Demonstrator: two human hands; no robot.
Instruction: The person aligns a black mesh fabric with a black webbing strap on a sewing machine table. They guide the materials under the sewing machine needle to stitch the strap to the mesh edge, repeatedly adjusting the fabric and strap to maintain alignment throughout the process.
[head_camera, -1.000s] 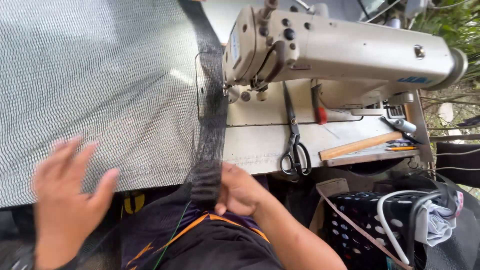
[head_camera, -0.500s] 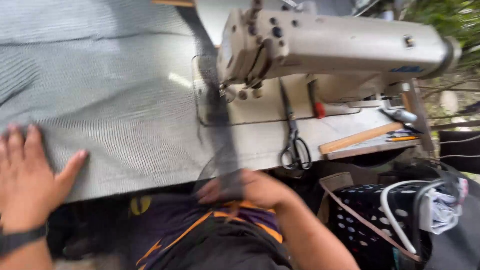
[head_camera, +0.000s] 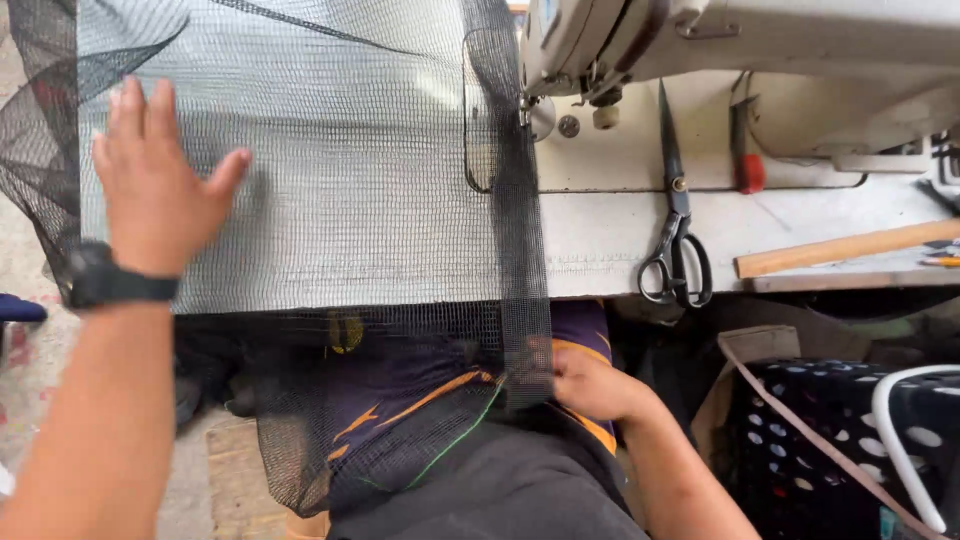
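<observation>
A wide sheet of black mesh netting (head_camera: 340, 190) lies over the sewing table and hangs off its front edge onto my lap. My left hand (head_camera: 160, 185), with a black watch at the wrist, presses flat on the mesh at the left, fingers spread. My right hand (head_camera: 585, 385) is below the table edge and pinches the folded, darker edge strip of the mesh (head_camera: 520, 250). That strip runs up to the needle area of the cream sewing machine (head_camera: 700, 40).
Black-handled scissors (head_camera: 675, 235) lie on the table right of the mesh. A wooden stick (head_camera: 850, 245) rests at the right edge, with a red-handled tool (head_camera: 745, 150) under the machine. A black dotted basket (head_camera: 840, 440) with a white handle stands at lower right.
The view has moved closer and left. My left hand has gone up from the table's front edge onto the mesh. My right hand stays on the mesh strip at my lap.
</observation>
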